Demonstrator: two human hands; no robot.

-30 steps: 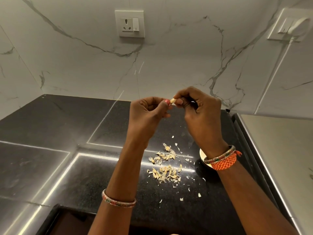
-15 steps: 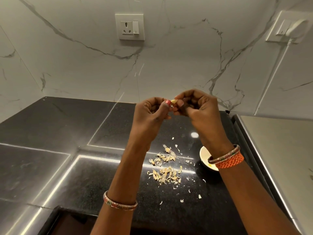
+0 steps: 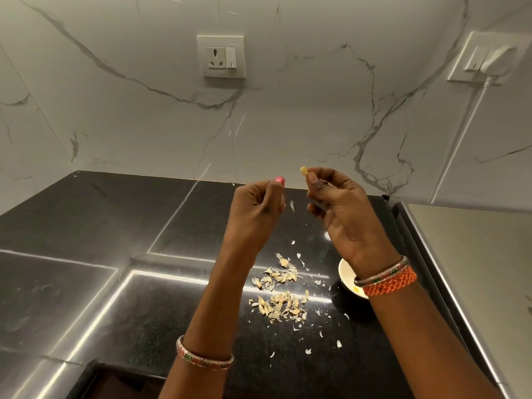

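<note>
Nearest us, the heap of papery skins (image 3: 277, 300) sits on the black bench (image 3: 86, 254) straight beneath the two raised forearms, and that looks like no accident: work held over one patch drops its litter in one patch. Just right of the heap, partly hidden under the right wrist, there's a small white bowl (image 3: 347, 276) with something yellow at its bottom, close enough for a short drop, likely where the cleaned pieces go. Up now to the left hand (image 3: 253, 208): fingers curled in, thumb up, nothing visibly held, with one pale flake (image 3: 292, 206) hanging in the air just beside its knuckles, above the bench. The right hand (image 3: 339, 203) has the prize, a bare yellowish garlic clove (image 3: 303, 171) pinched between thumb tip and fingertip, lifted clear at the top of the hand where the eye can check it for leftover skin. The hands are apart, so the stripping looks about done on this one; the bowl seems the next stop. Behind it all, the marble wall and a wall socket (image 3: 221, 56), well away.
</note>
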